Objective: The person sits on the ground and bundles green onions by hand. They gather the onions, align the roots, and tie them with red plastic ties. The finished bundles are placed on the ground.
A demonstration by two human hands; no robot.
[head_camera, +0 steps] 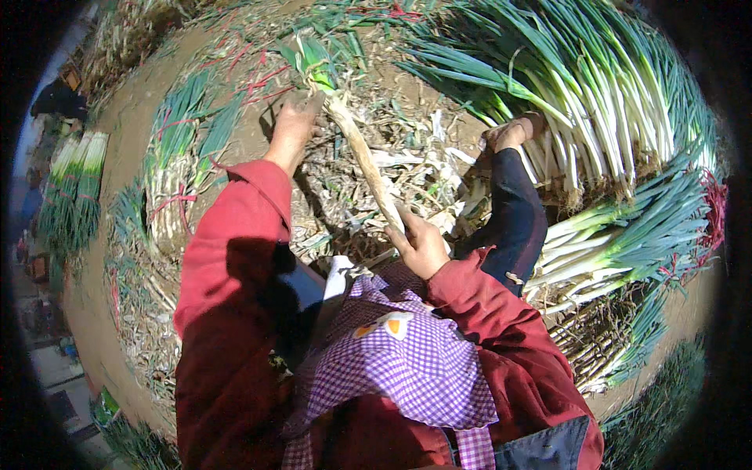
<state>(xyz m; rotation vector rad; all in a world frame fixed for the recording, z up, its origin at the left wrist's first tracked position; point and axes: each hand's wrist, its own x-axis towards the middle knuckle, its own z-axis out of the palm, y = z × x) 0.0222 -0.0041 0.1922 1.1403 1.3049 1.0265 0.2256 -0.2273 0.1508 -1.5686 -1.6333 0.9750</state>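
A long green onion [365, 154], its shaft wrapped in brownish dry outer skin, slants between my two hands. My left hand [295, 124] grips its upper part, where the shaft meets the green leaves [314, 61]; the fingertips there are dark and partly hidden. Around the lower end, the thumb and fingers of my right hand [422, 242] are closed. Beneath the onion lies a heap of peeled, dry onion skins [405, 141] on the ground.
A large pile of long green onions [593, 111] lies at the upper right, with more onions [611, 252] below it. Red-tied bundles [173, 158] are at the left. A dark-trousered leg [510, 205] extends beside my right arm. Further left are trimmed bundles [76, 182].
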